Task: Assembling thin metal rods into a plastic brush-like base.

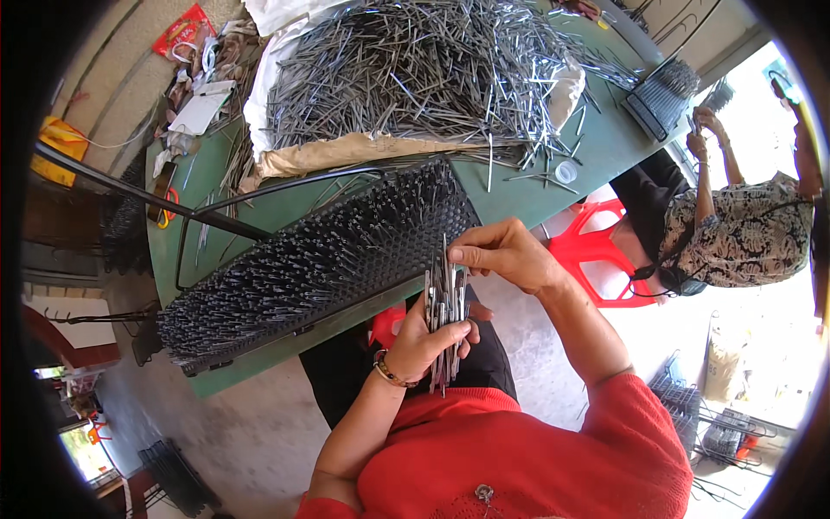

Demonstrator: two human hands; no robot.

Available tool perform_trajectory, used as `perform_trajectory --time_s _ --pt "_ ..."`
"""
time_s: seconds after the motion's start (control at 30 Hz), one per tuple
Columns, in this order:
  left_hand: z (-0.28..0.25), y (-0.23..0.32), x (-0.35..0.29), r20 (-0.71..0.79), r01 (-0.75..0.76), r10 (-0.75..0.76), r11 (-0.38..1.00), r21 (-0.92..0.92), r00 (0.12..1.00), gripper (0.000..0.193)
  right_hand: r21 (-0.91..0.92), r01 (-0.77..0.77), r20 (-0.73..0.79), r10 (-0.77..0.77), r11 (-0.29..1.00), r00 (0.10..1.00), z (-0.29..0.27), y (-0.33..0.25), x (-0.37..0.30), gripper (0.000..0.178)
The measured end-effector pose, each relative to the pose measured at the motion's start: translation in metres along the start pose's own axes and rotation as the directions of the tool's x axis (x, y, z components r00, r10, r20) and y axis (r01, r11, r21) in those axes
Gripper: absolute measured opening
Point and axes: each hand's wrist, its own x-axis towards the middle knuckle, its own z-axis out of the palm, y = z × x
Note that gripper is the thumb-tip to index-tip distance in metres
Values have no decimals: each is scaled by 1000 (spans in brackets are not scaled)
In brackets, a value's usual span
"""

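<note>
A bundle of thin silvery metal strips [447, 313] stands roughly upright in my left hand [420, 348], with the fingers and thumb wrapped round it. My right hand [510, 253] is closed in a pinch at the bundle's upper end, on one thin metal strip [445, 246]. Just beyond both hands, a long black perforated rack [380, 261] lies slantwise along the table edge. Dark thin pieces stand packed upright in its holes over the left and far parts. Bare holes show along its near right side.
A big heap of loose metal strips [406, 78] lies on white and brown sheeting on the green table [519, 203]. A small clear lid [565, 172] is at its right. A black metal frame [229, 223] rises behind the rack. Another person [735, 221] sits right, near a red stool [596, 259].
</note>
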Motion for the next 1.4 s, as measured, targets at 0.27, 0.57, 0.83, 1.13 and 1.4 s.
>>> perform_trajectory --time_s 0.27,0.57,0.83,1.13,1.4 --pt "2 -1 4 19 -21 22 998 -52 1000 53 -133 35 42 -30 990 999 -7 -8 4 27" --pt "-2 -2 6 -84 43 -44 999 -7 995 56 -214 59 -116 -86 975 990 -16 -23 5 25" --pt "-2 -5 4 -151 50 -71 989 -142 986 57 -450 313 -360 -491 836 793 -14 -40 34 22" --pt "-5 -8 0 -134 50 -76 981 -188 988 62 -761 400 -181 -759 511 625 -2 -29 52 15" --pt "-7 -8 -3 -132 61 -88 979 -196 987 60 -852 357 -70 -760 382 646 4 -17 53 16"
